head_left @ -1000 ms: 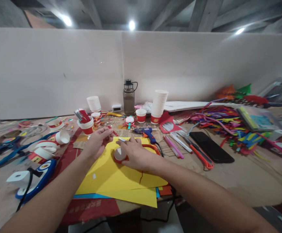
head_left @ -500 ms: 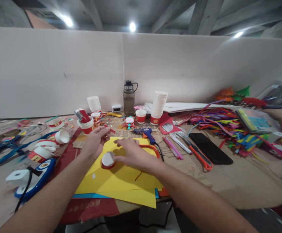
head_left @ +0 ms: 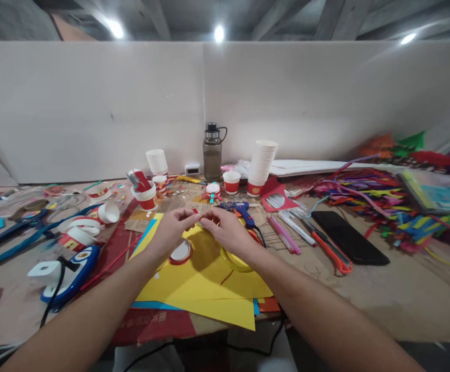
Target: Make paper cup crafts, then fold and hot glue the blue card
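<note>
My left hand (head_left: 175, 230) pinches a small red piece (head_left: 196, 211), perhaps paper, over the yellow sheet (head_left: 194, 284). The fingertips of my right hand (head_left: 227, 230) are closed against the same piece, meeting the left fingertips. Just below my left fingers, a small round piece (head_left: 181, 251) with a white top and red rim lies on the yellow sheet. A yellow ring-shaped thing (head_left: 240, 266) is partly hidden under my right wrist. Behind my right hand lies a blue hot glue gun (head_left: 242, 211).
Stacked paper cups (head_left: 262, 165), a water bottle (head_left: 212, 155) and a cup of red strips (head_left: 145, 198) stand at the back. To the right are markers (head_left: 282, 235), a box cutter (head_left: 333, 253), a black phone (head_left: 348, 237) and many coloured pipe cleaners (head_left: 368, 199). Cut cups (head_left: 77, 237) lie left.
My hands have come together, and my right hand has left the round piece to meet the left at the red piece. The other person's arm at the right has mostly gone from view.
</note>
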A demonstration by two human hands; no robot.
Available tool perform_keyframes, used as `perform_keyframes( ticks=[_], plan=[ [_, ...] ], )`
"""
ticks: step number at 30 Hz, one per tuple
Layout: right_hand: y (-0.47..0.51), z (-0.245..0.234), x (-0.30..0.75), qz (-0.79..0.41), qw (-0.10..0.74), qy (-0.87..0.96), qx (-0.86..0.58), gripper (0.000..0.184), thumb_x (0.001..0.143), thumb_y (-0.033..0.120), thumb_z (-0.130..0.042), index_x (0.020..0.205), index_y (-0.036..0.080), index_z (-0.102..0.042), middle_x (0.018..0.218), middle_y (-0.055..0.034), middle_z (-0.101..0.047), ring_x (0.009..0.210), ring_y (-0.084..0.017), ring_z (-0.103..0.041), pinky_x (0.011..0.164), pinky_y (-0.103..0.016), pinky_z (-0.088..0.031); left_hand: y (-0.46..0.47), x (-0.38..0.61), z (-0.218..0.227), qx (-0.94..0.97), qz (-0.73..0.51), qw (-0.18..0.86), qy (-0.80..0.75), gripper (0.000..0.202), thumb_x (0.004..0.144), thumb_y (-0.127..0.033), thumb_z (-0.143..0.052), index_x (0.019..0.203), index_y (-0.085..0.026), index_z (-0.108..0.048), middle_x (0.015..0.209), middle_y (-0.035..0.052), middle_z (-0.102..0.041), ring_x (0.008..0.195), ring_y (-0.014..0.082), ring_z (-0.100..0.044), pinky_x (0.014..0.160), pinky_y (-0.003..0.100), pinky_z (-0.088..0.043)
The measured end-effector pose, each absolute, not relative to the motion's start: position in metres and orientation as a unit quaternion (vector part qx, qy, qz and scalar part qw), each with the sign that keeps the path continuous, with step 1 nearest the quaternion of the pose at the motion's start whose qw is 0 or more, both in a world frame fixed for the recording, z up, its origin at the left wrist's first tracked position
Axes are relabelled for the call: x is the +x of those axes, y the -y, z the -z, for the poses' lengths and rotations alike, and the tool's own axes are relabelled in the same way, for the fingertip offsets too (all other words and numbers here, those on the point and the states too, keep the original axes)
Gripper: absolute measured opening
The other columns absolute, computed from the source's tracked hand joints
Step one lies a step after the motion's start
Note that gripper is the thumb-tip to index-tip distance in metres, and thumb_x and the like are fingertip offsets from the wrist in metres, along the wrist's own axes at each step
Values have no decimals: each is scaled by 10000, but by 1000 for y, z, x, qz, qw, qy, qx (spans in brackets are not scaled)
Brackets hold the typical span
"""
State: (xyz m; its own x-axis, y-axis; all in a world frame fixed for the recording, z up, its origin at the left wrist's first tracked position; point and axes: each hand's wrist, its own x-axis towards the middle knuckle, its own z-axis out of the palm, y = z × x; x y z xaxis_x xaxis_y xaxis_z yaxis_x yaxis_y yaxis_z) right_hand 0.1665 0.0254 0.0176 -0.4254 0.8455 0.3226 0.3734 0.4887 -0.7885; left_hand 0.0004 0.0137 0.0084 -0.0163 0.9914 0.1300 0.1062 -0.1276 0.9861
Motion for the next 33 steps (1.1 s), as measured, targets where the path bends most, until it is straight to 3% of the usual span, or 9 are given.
perform_keyframes(
  ticks=[6, 12, 18, 25, 33],
  plan=[
    [-30, -15, 166, -356, 349, 767, -404, 229, 827, 351, -505, 723, 167, -591, 655, 18, -536, 597, -99, -432, 550, -222, -310, -14, 2, -7, 548, -511, 453, -483, 214, 709, -333, -682, 662, -141, -602, 570, -31, -514, 549, 83, -416, 545, 221, -314],
    [-33, -13, 164, -429, 347, 734, -395, 261, 801, 392, -526, 695, 159, -576, 623, 21, -488, 566, -91, -384, 511, -216, -285, -13, 4, -10, 474, -544, 532, -443, 233, 680, -308, -718, 618, -132, -578, 541, -29, -511, 514, 66, -402, 520, 203, -297],
    [-35, -9, 162, -535, 374, 661, -370, 347, 821, 487, -483, 732, 160, -554, 637, 13, -502, 563, -91, -415, 540, -228, -331, -14, 5, -14, 407, -578, 584, -400, 211, 655, -268, -747, 633, -124, -594, 567, -27, -523, 524, 54, -434, 519, 173, -329],
    [-30, -14, 161, -461, 389, 690, -400, 234, 758, 384, -579, 688, 162, -561, 611, 30, -500, 567, -93, -418, 536, -227, -318, -12, 6, -12, 384, -592, 599, -378, 190, 653, -238, -756, 639, -116, -612, 594, -18, -547, 535, 48, -469, 536, 157, -382],
    [-28, -18, 159, -484, 448, 637, -399, 188, 719, 337, -610, 689, 156, -571, 640, 26, -545, 574, -89, -449, 556, -222, -349, -11, 12, -11, 322, -618, 626, -350, 186, 634, -227, -767, 699, -119, -631, 601, -12, -560, 559, 58, -497, 549, 160, -409]
  ],
)
